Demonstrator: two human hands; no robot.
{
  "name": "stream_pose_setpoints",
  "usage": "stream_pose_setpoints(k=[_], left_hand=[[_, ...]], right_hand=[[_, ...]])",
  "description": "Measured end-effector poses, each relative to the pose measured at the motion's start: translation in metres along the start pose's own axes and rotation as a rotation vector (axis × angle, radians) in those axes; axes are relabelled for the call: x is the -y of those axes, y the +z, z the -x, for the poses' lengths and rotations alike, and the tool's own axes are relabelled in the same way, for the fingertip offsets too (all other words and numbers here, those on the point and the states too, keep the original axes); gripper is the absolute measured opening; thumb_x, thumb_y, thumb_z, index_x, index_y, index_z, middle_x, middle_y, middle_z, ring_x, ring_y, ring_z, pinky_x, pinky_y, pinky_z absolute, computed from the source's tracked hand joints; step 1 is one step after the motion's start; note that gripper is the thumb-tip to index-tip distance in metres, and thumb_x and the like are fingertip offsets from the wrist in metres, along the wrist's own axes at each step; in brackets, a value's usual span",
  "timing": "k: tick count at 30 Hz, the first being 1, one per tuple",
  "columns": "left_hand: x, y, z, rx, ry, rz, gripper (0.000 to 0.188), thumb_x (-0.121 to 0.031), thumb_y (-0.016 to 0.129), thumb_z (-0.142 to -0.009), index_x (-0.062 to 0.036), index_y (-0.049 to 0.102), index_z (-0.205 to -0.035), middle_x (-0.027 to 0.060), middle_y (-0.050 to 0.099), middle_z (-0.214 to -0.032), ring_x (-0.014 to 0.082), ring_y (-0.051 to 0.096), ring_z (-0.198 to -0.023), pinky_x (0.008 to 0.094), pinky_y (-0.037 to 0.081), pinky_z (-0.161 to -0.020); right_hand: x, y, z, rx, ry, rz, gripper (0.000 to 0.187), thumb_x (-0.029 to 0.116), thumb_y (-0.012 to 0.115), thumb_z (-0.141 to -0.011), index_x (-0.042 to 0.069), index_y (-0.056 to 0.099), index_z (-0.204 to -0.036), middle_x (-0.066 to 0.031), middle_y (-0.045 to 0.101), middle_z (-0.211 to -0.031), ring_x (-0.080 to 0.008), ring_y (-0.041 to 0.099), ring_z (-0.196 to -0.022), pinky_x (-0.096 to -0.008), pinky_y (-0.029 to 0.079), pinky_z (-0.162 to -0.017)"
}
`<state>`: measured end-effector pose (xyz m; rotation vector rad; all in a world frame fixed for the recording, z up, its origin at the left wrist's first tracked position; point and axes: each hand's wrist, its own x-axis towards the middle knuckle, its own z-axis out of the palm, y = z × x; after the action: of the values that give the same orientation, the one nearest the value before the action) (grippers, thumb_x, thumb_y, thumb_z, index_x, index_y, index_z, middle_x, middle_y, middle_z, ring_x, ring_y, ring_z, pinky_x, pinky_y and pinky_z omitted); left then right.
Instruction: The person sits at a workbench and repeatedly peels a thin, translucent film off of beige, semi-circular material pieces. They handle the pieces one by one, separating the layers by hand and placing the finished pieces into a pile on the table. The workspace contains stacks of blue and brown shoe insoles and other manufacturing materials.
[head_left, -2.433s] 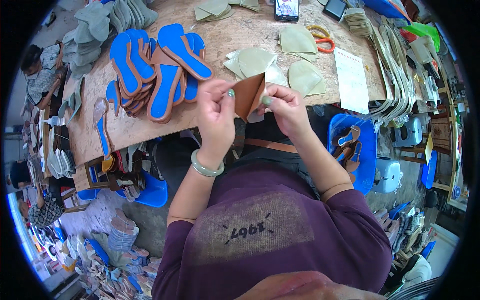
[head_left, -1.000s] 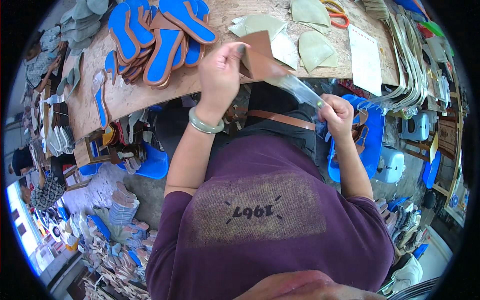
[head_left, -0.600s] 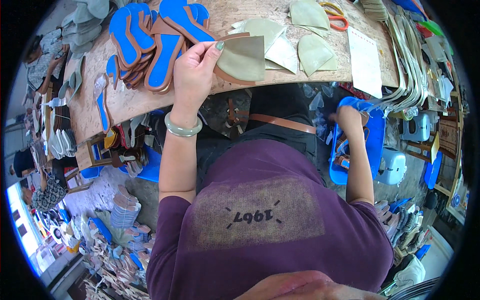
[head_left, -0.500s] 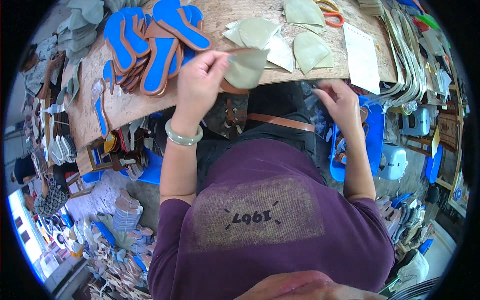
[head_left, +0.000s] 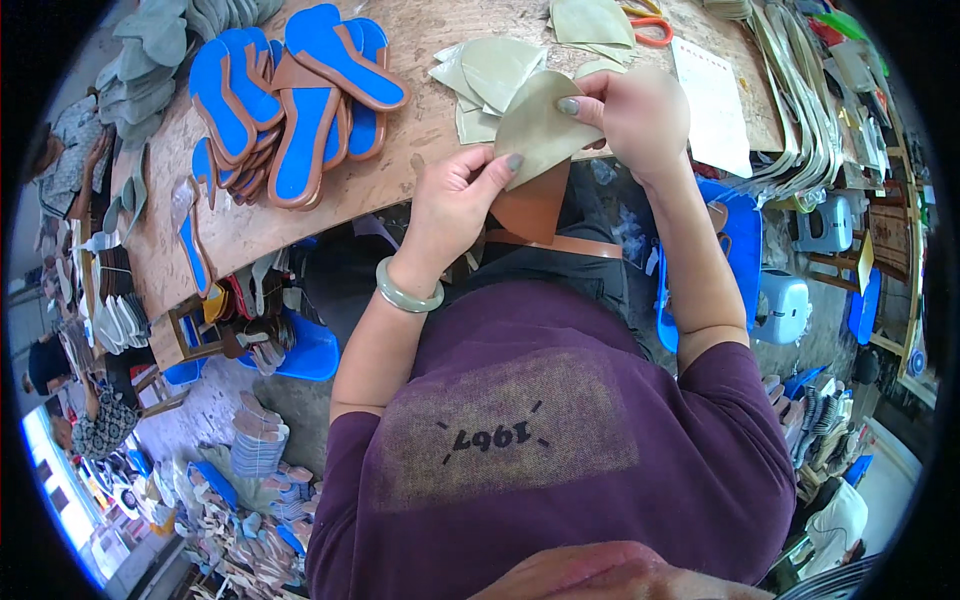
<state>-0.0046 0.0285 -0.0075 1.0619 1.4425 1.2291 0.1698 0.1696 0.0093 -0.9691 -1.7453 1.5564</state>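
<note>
Window (head_left: 60, 485): at eight o'clock, blown out to white with a bluish fringe.
Worktable (head_left: 250, 235): toward twelve o'clock, brightly lit; its near edge bows.
Trousers (head_left: 540, 270): dim just above centre, with little detail.
Left hand (head_left: 450, 205): toward twelve o'clock, sharp.
Right hand (head_left: 645, 125): between one and two o'clock, thumb clear, back smeared by blur.
Fisheye rim: black beyond three and nine o'clock; shapes there bend and soften.

The brown piece (head_left: 535, 208) is matt, perhaps leather.
</note>
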Motion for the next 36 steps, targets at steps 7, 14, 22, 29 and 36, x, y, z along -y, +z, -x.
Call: stream_pose_setpoints(k=[7,14,22,29,36], left_hand=[[0.013,-0.011,0.004,-0.071,0.074,-0.064,0.021,-0.017,0.061,-0.094,0.0013,0.069,-0.099,0.0015,0.069,-0.089,0.0071,0.06,-0.082,0.0228,0.048,-0.075],[0.017,-0.009,0.008,-0.057,0.118,0.09,0.016,-0.004,0.057,-0.093,-0.0019,0.064,-0.107,-0.0024,0.061,-0.095,0.0033,0.051,-0.08,0.0188,0.043,-0.073],[0.005,-0.001,0.003,-0.019,0.193,0.152,0.014,-0.002,0.054,-0.094,-0.0031,0.059,-0.108,-0.0029,0.058,-0.097,0.0028,0.051,-0.083,0.019,0.043,-0.076],[0.0,0.001,-0.002,-0.313,0.346,0.263,0.036,-0.008,0.063,-0.092,0.0008,0.046,-0.122,0.0073,0.056,-0.108,0.0132,0.056,-0.102,0.0279,0.046,-0.092],[-0.009,-0.003,0.015,-0.141,0.178,0.689,0.038,-0.008,0.048,-0.099,0.0047,0.044,-0.135,0.0121,0.061,-0.118,0.0165,0.062,-0.105,0.0301,0.054,-0.088]], right_hand=[[-0.011,-0.104,-0.039,-0.299,-0.239,-0.112,0.017,0.015,0.07,-0.085,0.006,0.071,-0.099,0.001,0.068,-0.083,-0.006,0.061,-0.072,-0.0203,0.046,-0.06],[-0.054,-0.098,-0.041,-0.076,0.061,0.245,0.026,0.018,0.074,-0.082,0.004,0.07,-0.104,-0.0007,0.069,-0.088,-0.009,0.062,-0.076,-0.0244,0.049,-0.065],[0.013,-0.014,0.012,0.317,0.007,-0.031,0.028,0.009,0.069,-0.082,0.0,0.067,-0.108,-0.004,0.069,-0.1,-0.01,0.063,-0.088,-0.0253,0.049,-0.082],[0.015,0.046,0.029,-0.301,-0.745,0.453,0.016,-0.003,0.072,-0.072,0.004,0.065,-0.085,-0.0095,0.065,-0.08,-0.02,0.063,-0.068,-0.0296,0.05,-0.061],[0.013,0.071,0.032,-0.106,-0.913,0.574,0.024,0.001,0.076,-0.065,0.007,0.063,-0.085,-0.0071,0.062,-0.084,-0.0253,0.06,-0.072,-0.0333,0.049,-0.063]])
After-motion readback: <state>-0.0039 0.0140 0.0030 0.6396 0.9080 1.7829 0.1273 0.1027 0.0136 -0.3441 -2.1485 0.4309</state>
